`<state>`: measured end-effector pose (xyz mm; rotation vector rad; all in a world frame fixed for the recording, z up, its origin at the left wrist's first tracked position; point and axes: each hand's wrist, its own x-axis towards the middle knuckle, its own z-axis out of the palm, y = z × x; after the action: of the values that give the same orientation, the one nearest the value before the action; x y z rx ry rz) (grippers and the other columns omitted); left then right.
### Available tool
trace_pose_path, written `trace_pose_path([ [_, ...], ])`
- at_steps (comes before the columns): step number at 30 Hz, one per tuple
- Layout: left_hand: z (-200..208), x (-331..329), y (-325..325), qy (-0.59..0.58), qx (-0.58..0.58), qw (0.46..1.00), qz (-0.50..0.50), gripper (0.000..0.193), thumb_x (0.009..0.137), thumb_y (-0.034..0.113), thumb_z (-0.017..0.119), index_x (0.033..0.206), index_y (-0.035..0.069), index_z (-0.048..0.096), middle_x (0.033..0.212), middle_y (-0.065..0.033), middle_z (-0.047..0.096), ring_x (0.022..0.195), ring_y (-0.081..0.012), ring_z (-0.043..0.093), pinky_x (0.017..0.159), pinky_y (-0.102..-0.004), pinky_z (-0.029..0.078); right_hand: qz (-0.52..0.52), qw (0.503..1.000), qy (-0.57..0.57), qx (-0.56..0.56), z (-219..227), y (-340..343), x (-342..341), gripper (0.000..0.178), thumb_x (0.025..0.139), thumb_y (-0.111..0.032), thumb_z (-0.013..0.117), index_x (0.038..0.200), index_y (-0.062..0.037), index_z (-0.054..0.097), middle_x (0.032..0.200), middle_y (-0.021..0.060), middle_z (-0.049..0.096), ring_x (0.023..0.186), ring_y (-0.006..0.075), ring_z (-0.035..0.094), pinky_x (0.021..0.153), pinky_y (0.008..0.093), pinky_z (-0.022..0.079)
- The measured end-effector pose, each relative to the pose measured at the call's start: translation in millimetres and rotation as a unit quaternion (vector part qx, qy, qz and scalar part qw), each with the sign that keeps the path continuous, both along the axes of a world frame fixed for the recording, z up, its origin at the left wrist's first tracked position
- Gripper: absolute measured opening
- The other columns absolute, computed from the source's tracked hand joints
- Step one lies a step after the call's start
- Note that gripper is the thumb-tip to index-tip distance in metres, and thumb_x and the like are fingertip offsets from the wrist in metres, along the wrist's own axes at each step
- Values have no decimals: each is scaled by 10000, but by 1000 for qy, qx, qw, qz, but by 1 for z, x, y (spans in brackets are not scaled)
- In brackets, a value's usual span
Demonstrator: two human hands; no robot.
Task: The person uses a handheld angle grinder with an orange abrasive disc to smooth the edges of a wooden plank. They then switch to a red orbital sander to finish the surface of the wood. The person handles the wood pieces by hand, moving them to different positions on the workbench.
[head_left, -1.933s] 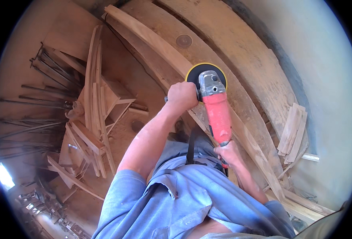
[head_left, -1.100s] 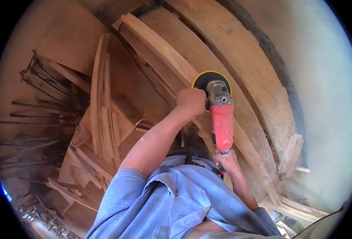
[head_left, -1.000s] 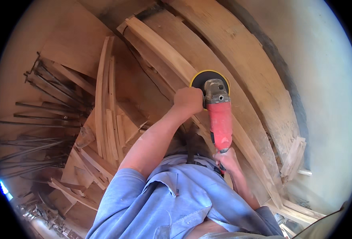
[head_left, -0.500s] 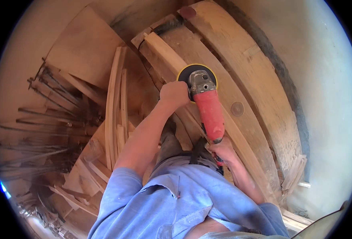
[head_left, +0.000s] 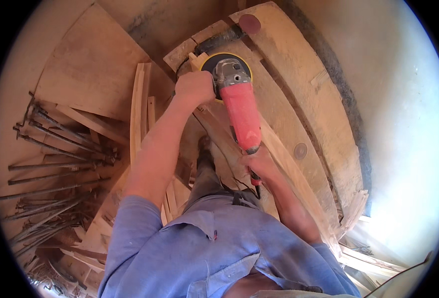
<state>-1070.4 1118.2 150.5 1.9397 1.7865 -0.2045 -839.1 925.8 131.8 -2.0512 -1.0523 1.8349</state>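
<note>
A red and grey angle grinder (head_left: 241, 111) with a round, yellow-rimmed disc (head_left: 209, 61) lies over a long pale wooden beam (head_left: 284, 159) on the bench. My left hand (head_left: 195, 89) is closed at the side of the grinder's head, where a side handle would be; the fingers hide the grip itself. Around the rear end of the red body my right hand (head_left: 260, 161) is wrapped, and a cord end shows below it. The disc covers the beam near its far end, so I cannot tell whether they touch.
The bench of thick planks (head_left: 323, 114) carries a reddish round disc (head_left: 249, 24), a dark cylindrical object (head_left: 219, 39) and a small brown disc (head_left: 300, 150). To the left, several metal bar clamps (head_left: 55, 166) stick out beside upright wooden strips (head_left: 139, 109). A pale wall stands at right.
Both hands have carried the grinder forward and slightly left, along the beam toward its far end. My grip looks the same. The view has shifted a little, and a foot now shows.
</note>
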Motion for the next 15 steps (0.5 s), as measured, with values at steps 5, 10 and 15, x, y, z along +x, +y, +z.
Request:
trace_pose_path([
  [5,2,-35,21,12,-17,1000,6,288,789,180,700,1020,36,791,1045,-202,774,1013,-375,753,876,-476,605,31,1000,-3,1,3,35,-26,204,761,-165,676,640,-16,608,595,87,620,544,187,610,535,364,474],
  [10,-1,-48,18,8,1,999,33,282,796,186,693,993,7,787,1037,-224,766,1011,-398,743,885,-481,599,22,998,46,22,14,39,-34,163,761,-151,699,733,-7,628,626,93,633,561,185,616,541,375,483],
  [15,-2,-54,-61,29,45,997,48,248,784,167,696,944,0,786,992,-243,759,981,-412,742,877,-505,590,64,997,40,11,18,-10,-17,210,771,-186,744,799,-7,637,661,90,654,561,191,622,546,379,490],
])
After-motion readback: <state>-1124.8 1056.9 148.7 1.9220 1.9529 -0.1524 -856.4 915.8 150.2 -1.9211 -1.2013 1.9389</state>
